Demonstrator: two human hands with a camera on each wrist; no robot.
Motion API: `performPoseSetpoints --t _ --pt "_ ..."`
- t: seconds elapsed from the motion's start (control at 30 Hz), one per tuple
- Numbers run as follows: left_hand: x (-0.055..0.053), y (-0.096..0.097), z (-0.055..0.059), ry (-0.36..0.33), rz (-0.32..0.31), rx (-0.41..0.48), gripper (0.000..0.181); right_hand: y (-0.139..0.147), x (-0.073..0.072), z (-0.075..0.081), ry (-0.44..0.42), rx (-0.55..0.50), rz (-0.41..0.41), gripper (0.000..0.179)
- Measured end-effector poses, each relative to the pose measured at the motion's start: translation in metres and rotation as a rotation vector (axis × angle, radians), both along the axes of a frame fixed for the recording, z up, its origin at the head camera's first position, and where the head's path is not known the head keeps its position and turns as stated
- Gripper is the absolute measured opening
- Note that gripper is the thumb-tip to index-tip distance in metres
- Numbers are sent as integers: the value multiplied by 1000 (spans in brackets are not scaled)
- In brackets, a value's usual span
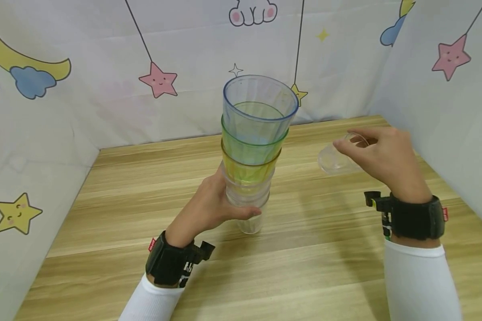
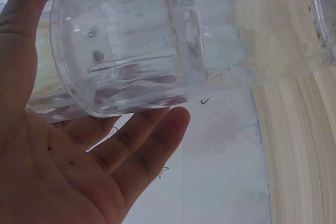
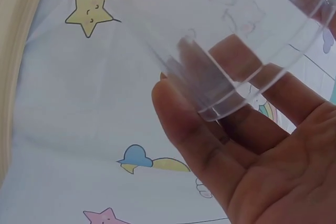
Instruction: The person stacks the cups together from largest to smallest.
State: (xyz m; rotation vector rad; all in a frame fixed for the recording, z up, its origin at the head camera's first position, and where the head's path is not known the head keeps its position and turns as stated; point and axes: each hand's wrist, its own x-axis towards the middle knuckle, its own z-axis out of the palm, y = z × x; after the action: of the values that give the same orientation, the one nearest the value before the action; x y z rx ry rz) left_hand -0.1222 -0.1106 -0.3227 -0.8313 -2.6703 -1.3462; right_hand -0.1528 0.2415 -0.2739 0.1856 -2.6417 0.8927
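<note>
My left hand (image 1: 209,205) grips the lower, clear part of a tall stack of nested plastic cups. Topmost is a blue-rimmed cup (image 1: 261,98), with a green cup (image 1: 253,138) and a yellow cup (image 1: 249,169) beneath it. Below those come clear cups (image 1: 247,194), also close up in the left wrist view (image 2: 131,40). Whether the stack's bottom touches the table is hard to tell. At the right, my right hand (image 1: 385,154) pinches the edge of a tilted clear cup (image 1: 332,161); the right wrist view shows thumb and fingers on either side of its wall (image 3: 210,95).
Both hands work over a wood-grain table (image 1: 144,191). White cloth (image 1: 197,49) printed with stars, moons and clouds walls the table at the back, left and right.
</note>
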Motion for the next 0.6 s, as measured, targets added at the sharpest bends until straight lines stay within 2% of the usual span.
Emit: performPoseSetpoints --t 0.23,0.6 --pt "0 1 0 -7 4 0 91 -5 6 4 78 -40 -5 44" --pt "1 1 1 -29 1 9 89 -15 16 11 180 -177 40 35"
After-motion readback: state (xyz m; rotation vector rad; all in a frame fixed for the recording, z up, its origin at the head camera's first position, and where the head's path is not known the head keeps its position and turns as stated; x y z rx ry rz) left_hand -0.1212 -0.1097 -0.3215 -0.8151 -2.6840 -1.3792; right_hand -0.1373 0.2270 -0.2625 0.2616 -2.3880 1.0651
